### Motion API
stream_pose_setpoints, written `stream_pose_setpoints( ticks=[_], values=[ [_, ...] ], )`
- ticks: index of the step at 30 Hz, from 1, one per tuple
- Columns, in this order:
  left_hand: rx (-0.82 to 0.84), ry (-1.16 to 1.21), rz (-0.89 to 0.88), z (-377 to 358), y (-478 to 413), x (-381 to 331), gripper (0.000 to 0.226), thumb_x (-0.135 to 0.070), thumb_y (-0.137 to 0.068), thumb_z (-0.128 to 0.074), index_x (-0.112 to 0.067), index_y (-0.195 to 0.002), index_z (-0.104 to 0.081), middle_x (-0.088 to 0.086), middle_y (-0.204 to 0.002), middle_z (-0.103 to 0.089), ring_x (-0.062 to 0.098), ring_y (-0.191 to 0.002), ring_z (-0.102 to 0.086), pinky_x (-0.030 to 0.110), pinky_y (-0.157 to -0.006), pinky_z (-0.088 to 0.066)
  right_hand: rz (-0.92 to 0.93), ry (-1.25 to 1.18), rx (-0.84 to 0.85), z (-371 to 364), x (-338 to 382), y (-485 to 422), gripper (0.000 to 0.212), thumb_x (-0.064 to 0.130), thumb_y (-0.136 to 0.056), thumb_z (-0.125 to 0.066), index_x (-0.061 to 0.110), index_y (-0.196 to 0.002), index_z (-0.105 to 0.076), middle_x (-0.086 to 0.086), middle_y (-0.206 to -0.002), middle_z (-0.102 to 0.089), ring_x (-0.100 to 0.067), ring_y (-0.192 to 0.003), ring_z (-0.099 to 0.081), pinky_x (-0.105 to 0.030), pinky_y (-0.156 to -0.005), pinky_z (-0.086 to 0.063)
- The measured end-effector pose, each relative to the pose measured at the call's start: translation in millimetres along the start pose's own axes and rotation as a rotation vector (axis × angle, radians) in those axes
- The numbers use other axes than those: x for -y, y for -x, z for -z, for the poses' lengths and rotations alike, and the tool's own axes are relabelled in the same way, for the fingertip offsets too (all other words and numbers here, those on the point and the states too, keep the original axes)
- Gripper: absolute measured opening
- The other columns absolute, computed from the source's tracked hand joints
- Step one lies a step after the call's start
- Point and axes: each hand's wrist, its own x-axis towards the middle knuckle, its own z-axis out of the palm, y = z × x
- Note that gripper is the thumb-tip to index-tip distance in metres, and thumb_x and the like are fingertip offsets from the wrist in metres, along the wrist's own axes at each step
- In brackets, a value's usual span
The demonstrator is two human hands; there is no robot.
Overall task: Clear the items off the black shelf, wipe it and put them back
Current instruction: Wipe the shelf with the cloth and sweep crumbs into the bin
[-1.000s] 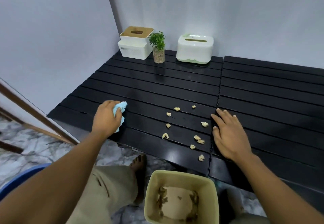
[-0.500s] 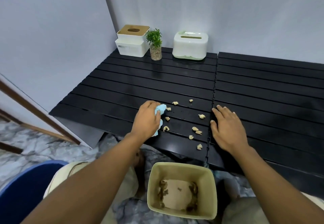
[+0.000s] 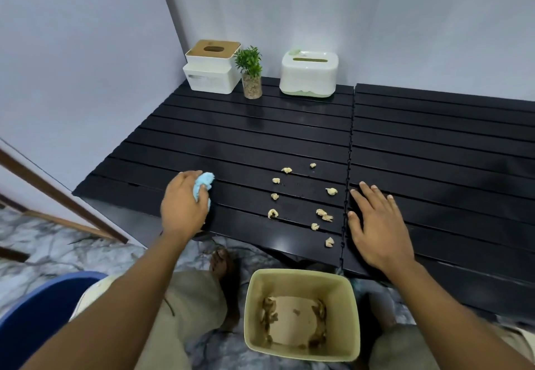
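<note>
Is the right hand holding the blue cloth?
No, the left hand grips the blue cloth; the right hand lies flat on the black shelf.

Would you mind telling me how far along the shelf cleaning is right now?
Done: scraps lie in the beige bin. In hand: left hand grips the blue cloth on the black shelf; right hand rests flat beside the crumbs. Left: those crumbs, plus clearing the tissue boxes and plant at the back.
</note>
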Motion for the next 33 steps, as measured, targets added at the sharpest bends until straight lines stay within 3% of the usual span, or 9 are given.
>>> stream_pose_setpoints(
  ticks=[5, 11, 16, 19, 22, 33],
  values=[
    [0.042, 0.061, -0.004, -31.9, 36.0, -78.3, 0.034, -0.02, -0.089, -0.049, -0.015, -0.122, -0.059, 0.001, -0.122, -0.057, 0.021, -0.115, -0.049, 0.038, -0.089, -0.046, -0.006, -0.014, -0.003, -0.1, 0.3, 1.2, 0.056, 0.042, -0.095, -0.026, 0.02, -0.146, -0.035, 0.0, -0.158, -0.024, -0.017, -0.147, -0.015, -0.04, -0.12, -0.008],
    [0.142, 0.148, -0.148, -57.1, 61.7, -150.4, 0.038, -0.02, -0.092, -0.051, -0.008, -0.128, -0.056, 0.006, -0.127, -0.056, 0.023, -0.12, -0.049, 0.036, -0.102, -0.041, -0.007, -0.022, 0.009, 2.2, -0.3, 2.2, 0.052, 0.04, -0.098, -0.03, 0.021, -0.147, -0.032, 0.002, -0.159, -0.02, -0.015, -0.147, -0.011, -0.037, -0.121, -0.005],
    [0.102, 0.343, -0.195, -34.5, 18.4, -124.7, 0.039, -0.024, -0.09, -0.046, -0.007, -0.124, -0.059, 0.007, -0.125, -0.06, 0.023, -0.113, -0.055, 0.028, -0.097, -0.038, -0.011, -0.03, 0.008, 1.4, -0.5, 1.0, 0.054, 0.042, -0.097, -0.027, 0.022, -0.147, -0.032, 0.003, -0.159, -0.02, -0.014, -0.147, -0.011, -0.037, -0.121, -0.005],
    [0.079, 0.215, -0.244, -22.1, -40.0, -94.2, 0.036, -0.021, -0.094, -0.048, -0.007, -0.126, -0.058, 0.007, -0.128, -0.058, 0.023, -0.117, -0.053, 0.032, -0.099, -0.038, -0.011, -0.03, 0.003, 0.5, -0.4, 0.7, 0.058, 0.045, -0.094, -0.022, 0.022, -0.147, -0.033, 0.003, -0.158, -0.021, -0.014, -0.147, -0.012, -0.037, -0.121, -0.006],
    [0.203, 0.065, -0.279, -35.9, -75.9, -64.4, 0.036, -0.021, -0.096, -0.049, -0.009, -0.128, -0.056, 0.007, -0.13, -0.056, 0.026, -0.12, -0.05, 0.033, -0.099, -0.036, -0.019, -0.015, 0.003, 0.8, -0.2, 1.0, 0.058, 0.045, -0.094, -0.021, 0.023, -0.147, -0.032, 0.004, -0.159, -0.02, -0.013, -0.147, -0.011, -0.037, -0.121, -0.005],
    [0.395, 0.179, -0.543, -63.7, -2.3, -120.2, 0.035, -0.025, -0.097, -0.047, -0.016, -0.129, -0.056, -0.003, -0.13, -0.056, 0.015, -0.127, -0.044, 0.023, -0.102, -0.03, -0.029, -0.035, 0.012, 3.5, 1.5, 1.0, 0.056, 0.044, -0.095, -0.025, 0.023, -0.147, -0.033, 0.004, -0.159, -0.021, -0.013, -0.147, -0.011, -0.036, -0.121, -0.004]
  ],
)
